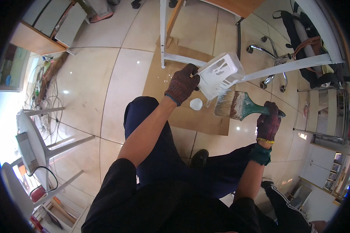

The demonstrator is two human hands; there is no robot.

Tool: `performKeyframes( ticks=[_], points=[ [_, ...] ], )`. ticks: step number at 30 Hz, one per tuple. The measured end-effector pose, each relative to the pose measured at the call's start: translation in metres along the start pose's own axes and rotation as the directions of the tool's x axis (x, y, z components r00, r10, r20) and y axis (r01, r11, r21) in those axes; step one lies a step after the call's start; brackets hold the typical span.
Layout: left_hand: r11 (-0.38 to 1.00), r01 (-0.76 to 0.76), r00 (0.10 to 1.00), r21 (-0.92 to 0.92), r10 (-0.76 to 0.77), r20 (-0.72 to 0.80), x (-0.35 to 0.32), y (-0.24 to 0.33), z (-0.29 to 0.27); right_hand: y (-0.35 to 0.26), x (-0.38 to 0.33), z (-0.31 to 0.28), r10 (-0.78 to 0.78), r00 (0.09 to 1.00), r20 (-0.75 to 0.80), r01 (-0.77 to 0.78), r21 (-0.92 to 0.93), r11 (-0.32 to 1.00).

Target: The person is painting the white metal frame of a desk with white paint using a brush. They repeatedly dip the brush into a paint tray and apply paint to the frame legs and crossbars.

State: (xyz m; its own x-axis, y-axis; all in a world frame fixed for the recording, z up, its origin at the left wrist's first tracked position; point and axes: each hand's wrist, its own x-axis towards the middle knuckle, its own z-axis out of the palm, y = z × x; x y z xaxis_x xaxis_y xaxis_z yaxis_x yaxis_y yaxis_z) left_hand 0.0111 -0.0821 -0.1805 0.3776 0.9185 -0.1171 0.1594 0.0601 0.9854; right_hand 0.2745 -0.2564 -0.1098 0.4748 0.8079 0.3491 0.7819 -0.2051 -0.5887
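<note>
My left hand (184, 84), in a dark knitted work glove, grips the edge of a white plastic container (210, 86) smeared with white paint. The container is tilted and covers part of a white metal bar behind it. In my right hand (269, 122), also gloved, is the green handle of a wide paintbrush (248, 106). Its bristles, whitened with paint, point left and lie just below the container's lower end; whether they touch it I cannot tell. Below the container a round white patch (196, 104) shows against the cardboard (182, 118); I cannot tell if it is paint or a lid.
A white table frame (291, 68) runs across the far side, with chrome chair legs (278, 62) behind it. Cables (52, 105) trail on the tiles at left, near a white chair (39, 155). A folding metal rack (322, 112) stands at right. Another person's leg (286, 202) shows at lower right.
</note>
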Motion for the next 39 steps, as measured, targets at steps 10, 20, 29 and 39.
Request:
performKeyframes(
  ticks=[10,20,29,39],
  points=[
    [0.998,0.053,0.999,0.019,-0.054,0.0,0.005,-0.009,-0.002,-0.036,-0.006,0.002,0.403,0.907,0.118,-0.391,0.591,0.705],
    [0.995,0.091,0.994,0.033,-0.088,-0.07,0.007,-0.011,-0.006,-0.059,-0.031,0.022,0.296,0.939,0.175,-0.344,0.512,0.787],
    [0.998,0.057,0.996,-0.024,-0.059,-0.069,0.006,-0.012,-0.009,-0.052,-0.023,0.031,0.491,0.854,0.171,-0.481,0.619,0.621],
    [0.997,0.065,0.977,-0.035,-0.071,-0.203,0.018,-0.011,-0.022,-0.029,-0.037,0.023,0.618,0.778,0.112,-0.543,0.615,0.571]
  ],
)
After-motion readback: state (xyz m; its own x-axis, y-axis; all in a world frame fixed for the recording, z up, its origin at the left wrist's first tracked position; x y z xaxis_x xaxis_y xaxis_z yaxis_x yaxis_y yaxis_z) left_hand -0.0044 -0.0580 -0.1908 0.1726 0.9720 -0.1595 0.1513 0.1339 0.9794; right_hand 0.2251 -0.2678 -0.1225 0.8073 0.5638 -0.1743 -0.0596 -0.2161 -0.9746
